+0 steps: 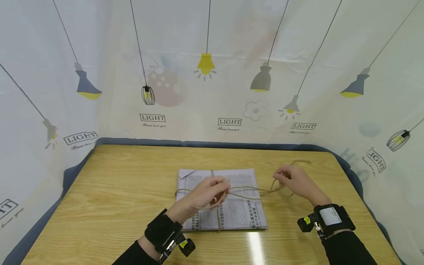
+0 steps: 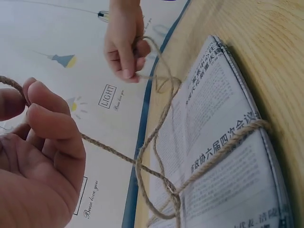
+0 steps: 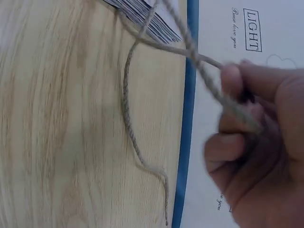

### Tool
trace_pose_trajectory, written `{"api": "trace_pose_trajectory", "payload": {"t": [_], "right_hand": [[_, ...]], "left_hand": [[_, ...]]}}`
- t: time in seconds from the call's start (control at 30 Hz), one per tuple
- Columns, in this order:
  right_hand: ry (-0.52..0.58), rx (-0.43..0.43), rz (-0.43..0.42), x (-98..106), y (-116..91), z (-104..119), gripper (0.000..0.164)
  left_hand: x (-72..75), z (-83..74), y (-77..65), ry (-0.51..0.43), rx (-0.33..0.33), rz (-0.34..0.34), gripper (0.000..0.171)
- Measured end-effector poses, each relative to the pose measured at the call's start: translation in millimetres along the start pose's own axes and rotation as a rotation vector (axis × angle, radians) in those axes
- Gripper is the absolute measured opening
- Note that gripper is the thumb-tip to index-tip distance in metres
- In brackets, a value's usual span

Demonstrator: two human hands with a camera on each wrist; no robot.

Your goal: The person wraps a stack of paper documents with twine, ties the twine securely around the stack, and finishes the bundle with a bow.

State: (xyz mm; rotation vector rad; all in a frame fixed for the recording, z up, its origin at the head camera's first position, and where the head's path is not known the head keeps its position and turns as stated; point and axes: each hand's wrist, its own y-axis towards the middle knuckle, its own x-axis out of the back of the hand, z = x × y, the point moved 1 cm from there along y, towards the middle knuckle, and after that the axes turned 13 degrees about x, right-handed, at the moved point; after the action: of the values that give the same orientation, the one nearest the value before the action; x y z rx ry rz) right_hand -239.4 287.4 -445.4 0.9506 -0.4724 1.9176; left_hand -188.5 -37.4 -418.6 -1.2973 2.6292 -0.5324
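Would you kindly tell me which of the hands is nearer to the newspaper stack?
Left. The left hand is over the newspaper stack, pinching twine; the right hand is out past its right edge.

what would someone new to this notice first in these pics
The newspaper stack on the wooden table probably catches the eye first, with twine running across it both ways. The left hand over the stack and the right hand to its right each hold twine. Behind the table, the pale backdrop printed with hanging lamps also stands out.
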Motion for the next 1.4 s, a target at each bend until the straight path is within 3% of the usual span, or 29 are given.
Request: {"api": "trace_pose_trajectory", "payload": {"t": [0.1, 0.17, 0.3, 0.37, 0.57, 0.77, 0.93, 1.03, 1.23, 1.4], "right_hand": [[0.127, -0.082, 0.129, -1, -4, -1, 0.036], [0.096, -0.085, 0.179, -4, -5, -2, 0.033], [-0.195, -0.032, 0.096, -15, -1, -2, 0.018], [-0.283, -0.007, 0.054, -25, 5, 1, 0.016], [-0.267, 0.165, 0.063, -59, 31, 20, 0.024], [-0.381, 0.249, 0.024, -74, 47, 34, 0.005], [-0.301, 0.224, 0.017, -77, 56, 35, 0.004], [-0.223, 0.203, 0.013, -77, 61, 32, 0.012], [-0.168, 0.168, -0.014, -74, 67, 25, 0.020], [-0.168, 0.085, 0.048, -76, 73, 26, 0.037]], "left_hand": [[1.7, -2.9, -3.5, -0.013, -0.016, 0.021, 0.031], [2.9, -3.3, -5.2, -0.012, -0.013, 0.027, 0.032], [3.7, -3.3, -7.4, 0.001, -0.002, 0.038, 0.032], [3.2, -2.9, -8.1, 0.015, 0.004, 0.046, 0.032], [-2.1, 4.1, -7.2, 0.106, 0.021, 0.109, 0.030], [-10.1, 19.8, -5.2, 0.150, 0.017, 0.171, 0.027], [-19.3, 33.2, -10.7, 0.152, 0.071, 0.206, 0.026], [-24.3, 41.5, -14.8, 0.195, 0.113, 0.234, 0.028], [-34.6, 56.9, -17.3, 0.262, 0.130, 0.292, 0.036], [-43.0, 69.2, -15.4, 0.348, 0.111, 0.249, 0.030]]}}
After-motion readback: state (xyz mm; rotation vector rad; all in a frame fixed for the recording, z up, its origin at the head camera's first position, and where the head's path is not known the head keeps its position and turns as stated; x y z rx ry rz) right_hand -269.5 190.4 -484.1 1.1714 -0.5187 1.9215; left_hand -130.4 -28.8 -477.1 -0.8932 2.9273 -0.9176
